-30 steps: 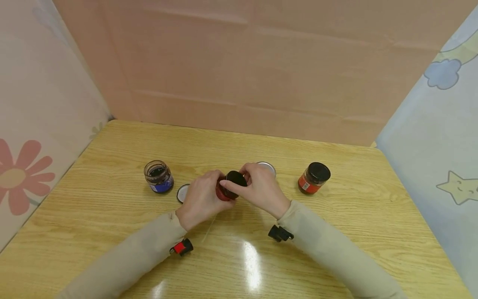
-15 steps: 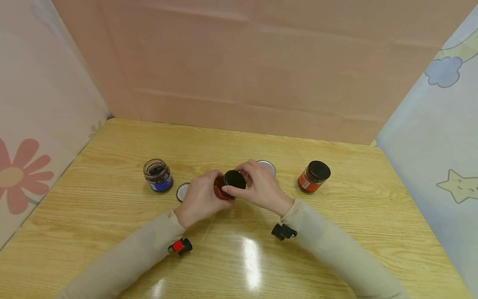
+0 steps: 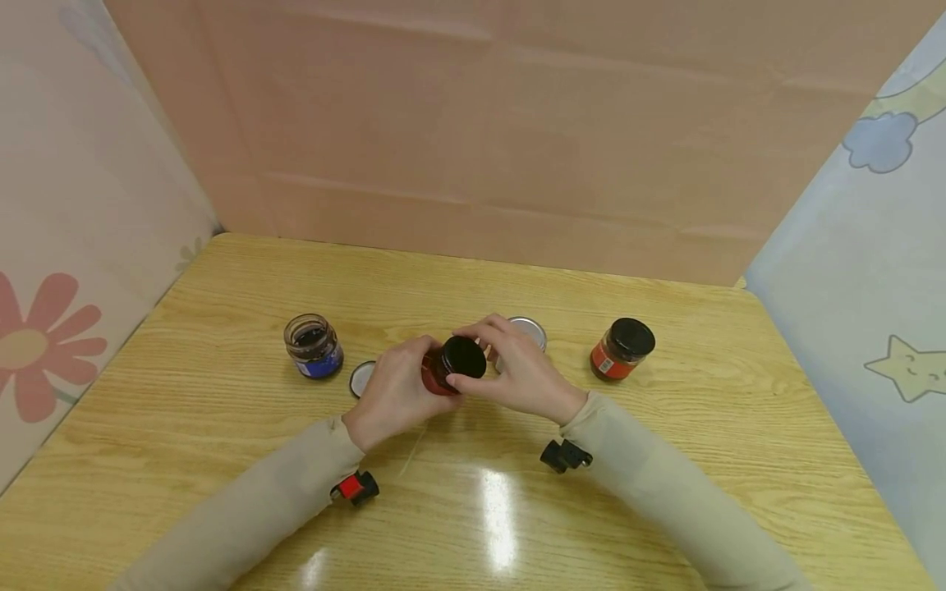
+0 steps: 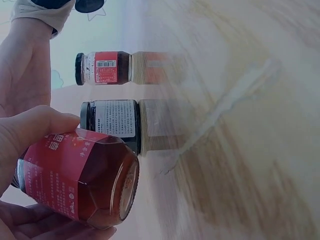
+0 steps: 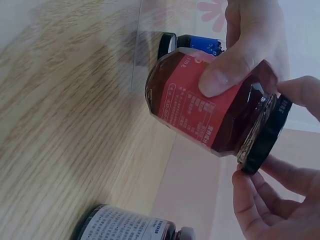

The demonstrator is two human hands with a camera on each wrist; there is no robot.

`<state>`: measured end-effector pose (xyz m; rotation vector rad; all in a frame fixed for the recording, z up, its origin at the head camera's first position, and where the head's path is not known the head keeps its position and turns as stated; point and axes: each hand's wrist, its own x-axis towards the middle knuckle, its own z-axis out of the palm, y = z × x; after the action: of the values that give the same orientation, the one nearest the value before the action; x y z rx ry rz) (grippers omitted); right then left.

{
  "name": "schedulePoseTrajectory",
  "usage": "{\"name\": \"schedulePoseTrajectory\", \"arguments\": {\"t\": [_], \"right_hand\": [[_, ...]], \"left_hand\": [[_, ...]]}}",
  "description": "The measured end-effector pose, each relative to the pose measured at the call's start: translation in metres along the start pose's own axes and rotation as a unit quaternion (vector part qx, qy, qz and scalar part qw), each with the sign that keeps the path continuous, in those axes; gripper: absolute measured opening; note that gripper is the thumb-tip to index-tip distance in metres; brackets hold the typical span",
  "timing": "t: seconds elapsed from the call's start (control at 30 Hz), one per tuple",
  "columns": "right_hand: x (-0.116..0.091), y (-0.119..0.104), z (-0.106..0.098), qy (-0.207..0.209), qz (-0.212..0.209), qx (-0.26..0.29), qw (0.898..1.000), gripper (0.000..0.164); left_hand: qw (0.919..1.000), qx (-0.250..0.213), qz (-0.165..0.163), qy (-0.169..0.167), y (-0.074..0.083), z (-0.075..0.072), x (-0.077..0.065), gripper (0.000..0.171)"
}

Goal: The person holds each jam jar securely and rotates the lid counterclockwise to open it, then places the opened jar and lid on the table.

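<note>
My left hand [image 3: 399, 386] grips a glass jam jar [image 4: 95, 180] with a red label, its fingers round one side and thumb on the other. The jar is tilted, raised off the table, with its lid end toward my right hand. On the jar's neck sits a black lid [image 3: 466, 358]. My right hand [image 3: 525, 369] pinches this lid by its rim, thumb on the near side and fingertips on the far side. Just behind my right hand stands a jar with a white label [image 4: 115, 118], partly hidden in the head view.
To the left stands an uncapped jar with a blue label [image 3: 318, 353]. Close by my left hand, a loose lid [image 3: 360, 378] lies white side up. A black-lidded jar with a red label [image 3: 619, 351] stands to the right. Patterned panels surround the wooden table [image 3: 665, 443].
The right hand has shifted slightly right, and its thumb and fingers have moved round the lid's rim. More of the lid's top shows. The left hand still holds the jar in nearly the same place.
</note>
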<state>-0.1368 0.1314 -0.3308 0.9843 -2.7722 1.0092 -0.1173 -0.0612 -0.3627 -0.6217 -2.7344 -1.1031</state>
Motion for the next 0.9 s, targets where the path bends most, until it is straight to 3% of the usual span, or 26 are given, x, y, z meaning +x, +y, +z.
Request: {"name": "schedulePoseTrajectory", "arguments": {"t": [0.37,0.9], "right_hand": [[0.0005,0.0029,-0.0001,-0.006,-0.015,0.015,1.0,0.051],[-0.0001,0.0038,-0.005,-0.016,-0.052,0.039,0.998,0.054]], "left_hand": [[0.9999,-0.01,0.007,-0.002,-0.0027,0.0013,-0.0005,0.05],[0.9993,-0.036,-0.01,-0.006,-0.0048,-0.0001,-0.0006,0.052]]}}
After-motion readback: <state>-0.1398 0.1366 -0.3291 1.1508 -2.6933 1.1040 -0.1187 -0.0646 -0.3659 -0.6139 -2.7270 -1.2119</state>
